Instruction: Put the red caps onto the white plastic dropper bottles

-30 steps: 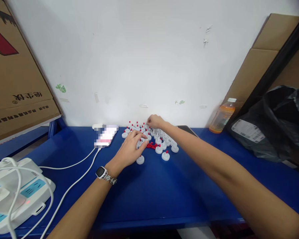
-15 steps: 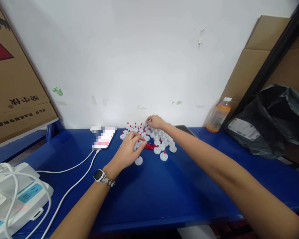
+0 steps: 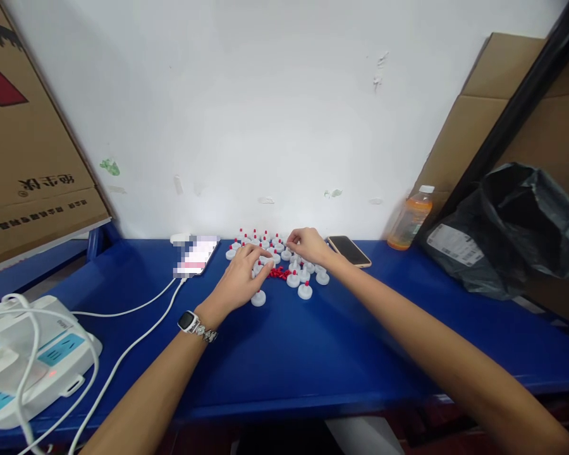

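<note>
White round plastic caps with red tips (image 3: 284, 256) crowd under both my hands on the blue tabletop (image 3: 313, 354). My left hand (image 3: 241, 278) lies palm down, fingers loosely curled over the cluster's near edge; whether it holds a cap I cannot tell. My right hand (image 3: 309, 246) pinches thumb and forefinger together over the caps, though what it grips is too small to see. Loose red pieces (image 3: 279, 273) lie between my hands. At 3 o'clock rests a dark phone (image 3: 349, 251), at 9 o'clock a white charging phone (image 3: 196, 257).
</note>
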### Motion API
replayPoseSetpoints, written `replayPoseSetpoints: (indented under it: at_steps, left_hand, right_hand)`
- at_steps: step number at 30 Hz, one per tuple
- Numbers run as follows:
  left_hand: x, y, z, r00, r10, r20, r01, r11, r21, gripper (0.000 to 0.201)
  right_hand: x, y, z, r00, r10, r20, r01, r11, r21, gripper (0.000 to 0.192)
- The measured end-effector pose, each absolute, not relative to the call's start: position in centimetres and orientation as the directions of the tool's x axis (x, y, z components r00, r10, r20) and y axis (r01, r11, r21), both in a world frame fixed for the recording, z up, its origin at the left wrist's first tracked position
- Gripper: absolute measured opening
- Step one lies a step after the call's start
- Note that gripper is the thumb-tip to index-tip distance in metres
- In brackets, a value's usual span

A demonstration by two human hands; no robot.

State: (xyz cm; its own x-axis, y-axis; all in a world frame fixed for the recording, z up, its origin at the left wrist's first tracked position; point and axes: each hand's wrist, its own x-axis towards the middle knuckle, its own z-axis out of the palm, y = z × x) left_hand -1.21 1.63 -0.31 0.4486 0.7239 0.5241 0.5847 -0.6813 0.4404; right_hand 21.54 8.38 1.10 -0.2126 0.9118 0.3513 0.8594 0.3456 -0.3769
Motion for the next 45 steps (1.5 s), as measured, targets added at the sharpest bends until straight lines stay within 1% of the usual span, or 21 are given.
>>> replayPoseSetpoints:
  at_steps: [3, 5, 7, 9, 11, 13, 15, 17, 19, 21, 22, 23, 24, 26, 27, 29, 31, 34, 37, 42, 45]
  left_hand:
    - [-1.0, 1.5, -0.2, 0.458, 0.723, 0.517, 0.583, -0.683, 0.439, 0.030]
    - [-0.8, 1.3, -0.2, 0.465, 0.725, 0.508, 0.583, -0.683, 0.440, 0.029]
    - [-0.7, 1.2, -0.2, 0.467, 0.730, 0.500, 0.587, -0.678, 0.442, 0.029]
    - [-0.8, 1.3, -0.3, 0.468, 0.730, 0.499, 0.589, -0.678, 0.439, 0.028]
    - [-0.9, 1.3, -0.4, 0.467, 0.720, 0.513, 0.589, -0.686, 0.427, 0.029]
    - [-0.8, 1.3, -0.4, 0.458, 0.703, 0.545, 0.586, -0.699, 0.409, 0.031]
    - [-0.6, 1.1, -0.4, 0.444, 0.682, 0.581, 0.587, -0.712, 0.387, 0.039]
    - [-0.2, 1.0, -0.5, 0.443, 0.669, 0.597, 0.594, -0.718, 0.363, 0.046]
    - [0.2, 0.9, -0.6, 0.470, 0.663, 0.582, 0.593, -0.726, 0.349, 0.044]
    - [0.5, 0.9, -0.7, 0.504, 0.654, 0.565, 0.573, -0.742, 0.348, 0.037]
    - [0.6, 0.9, -0.8, 0.516, 0.645, 0.563, 0.559, -0.752, 0.348, 0.035]
    - [0.7, 0.9, -0.8, 0.525, 0.636, 0.565, 0.550, -0.761, 0.345, 0.035]
    - [0.8, 0.9, -0.9, 0.528, 0.630, 0.569, 0.547, -0.765, 0.339, 0.034]
    - [1.0, 0.9, -0.9, 0.537, 0.623, 0.568, 0.555, -0.768, 0.318, 0.034]
    - [1.1, 0.8, -0.9, 0.543, 0.623, 0.563, 0.561, -0.768, 0.309, 0.033]
    - [1.2, 0.8, -0.8, 0.554, 0.625, 0.550, 0.568, -0.767, 0.298, 0.033]
    - [1.3, 0.8, -0.7, 0.564, 0.625, 0.540, 0.570, -0.768, 0.293, 0.034]
    - [1.3, 0.8, -0.7, 0.570, 0.629, 0.528, 0.579, -0.764, 0.285, 0.035]
    - [1.3, 0.8, -0.8, 0.570, 0.632, 0.525, 0.582, -0.762, 0.286, 0.035]
    - [1.2, 0.6, -0.8, 0.557, 0.635, 0.535, 0.573, -0.760, 0.306, 0.034]
    - [1.1, 0.5, -0.7, 0.556, 0.634, 0.538, 0.565, -0.762, 0.316, 0.034]
  right_hand:
    - [21.4, 7.8, 1.3, -0.201, 0.905, 0.376, 0.881, 0.334, -0.334, 0.025]
    - [21.1, 8.0, 1.2, -0.198, 0.924, 0.326, 0.904, 0.301, -0.303, 0.028]
    - [20.7, 8.5, 1.1, -0.207, 0.940, 0.271, 0.916, 0.283, -0.283, 0.019]
    - [20.4, 8.8, 1.1, -0.217, 0.941, 0.261, 0.912, 0.291, -0.289, 0.013]
    - [20.4, 8.4, 1.3, -0.200, 0.925, 0.322, 0.883, 0.313, -0.350, 0.013]
    - [20.4, 7.2, 1.7, -0.160, 0.900, 0.406, 0.809, 0.355, -0.468, 0.014]
    - [20.3, 5.3, 2.0, -0.138, 0.883, 0.448, 0.679, 0.414, -0.606, 0.018]
    - [20.2, 3.4, 2.1, -0.166, 0.877, 0.450, 0.528, 0.465, -0.711, 0.022]
    - [20.2, 1.9, 2.1, -0.213, 0.869, 0.446, 0.421, 0.494, -0.761, 0.027]
    - [20.7, 1.4, 1.9, -0.216, 0.873, 0.437, 0.416, 0.487, -0.768, 0.033]
    - [21.1, 1.5, 1.9, -0.198, 0.881, 0.429, 0.469, 0.470, -0.748, 0.035]
    - [21.5, 1.7, 1.9, -0.174, 0.892, 0.416, 0.559, 0.438, -0.704, 0.034]
    - [22.0, 2.1, 1.9, -0.153, 0.906, 0.396, 0.672, 0.389, -0.630, 0.030]
    - [22.7, 3.0, 2.0, -0.147, 0.934, 0.326, 0.869, 0.279, -0.408, 0.021]
    - [22.8, 3.4, 2.1, -0.159, 0.947, 0.280, 0.926, 0.241, -0.289, 0.018]
    - [22.7, 4.0, 2.3, -0.177, 0.964, 0.199, 0.972, 0.203, -0.116, 0.016]
    - [22.2, 4.3, 2.5, -0.178, 0.971, 0.162, 0.983, 0.184, -0.021, 0.018]
    - [21.5, 4.6, 2.5, -0.155, 0.975, 0.158, 0.988, 0.150, 0.042, 0.021]
    - [21.3, 5.0, 2.2, -0.142, 0.976, 0.165, 0.989, 0.134, 0.059, 0.023]
    - [21.6, 5.2, 2.1, -0.129, 0.981, 0.143, 0.991, 0.123, 0.047, 0.021]
    - [21.8, 4.9, 2.4, -0.134, 0.982, 0.134, 0.991, 0.136, -0.003, 0.015]
